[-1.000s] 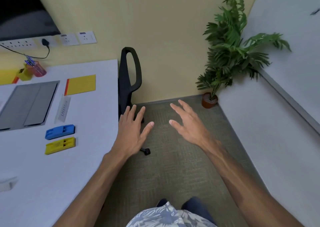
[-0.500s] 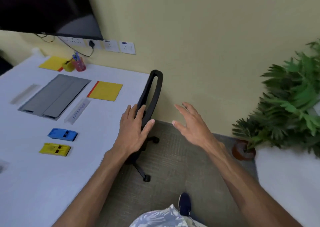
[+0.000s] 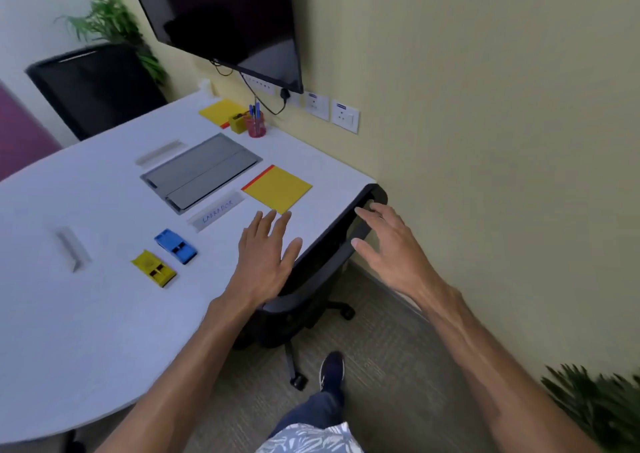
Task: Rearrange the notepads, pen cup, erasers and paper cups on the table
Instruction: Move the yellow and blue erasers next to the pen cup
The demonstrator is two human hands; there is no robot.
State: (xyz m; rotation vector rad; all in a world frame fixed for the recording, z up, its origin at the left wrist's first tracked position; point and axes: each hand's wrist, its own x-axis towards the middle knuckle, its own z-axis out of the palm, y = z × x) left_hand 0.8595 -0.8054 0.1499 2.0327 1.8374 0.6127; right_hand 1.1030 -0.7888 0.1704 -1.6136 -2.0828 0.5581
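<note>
A yellow notepad with a red edge (image 3: 278, 188) lies near the right edge of the white table (image 3: 86, 314). A second yellow notepad (image 3: 218, 110) lies at the far end, beside a yellow box (image 3: 238, 122) and a red pen cup with blue pens (image 3: 256, 125). A blue eraser (image 3: 175, 246) and a yellow eraser (image 3: 153, 267) lie side by side mid-table. My left hand (image 3: 265, 255) hovers with fingers spread over the table edge, just short of the near notepad. My right hand (image 3: 388, 245) is spread above the black chair back (image 3: 332, 245). Both hands hold nothing.
A grey flap panel (image 3: 201, 172) is set into the table, with a "LABRADOR" name strip (image 3: 216, 212) next to it and two more clear strips (image 3: 157, 153) (image 3: 72, 248). A wall screen (image 3: 221, 20), sockets, another black chair (image 3: 97, 85) and plants stand around.
The view has swung left and closer to the table. My left hand has come over the table edge toward the near notepad, and my right hand now hovers over the chair back.
</note>
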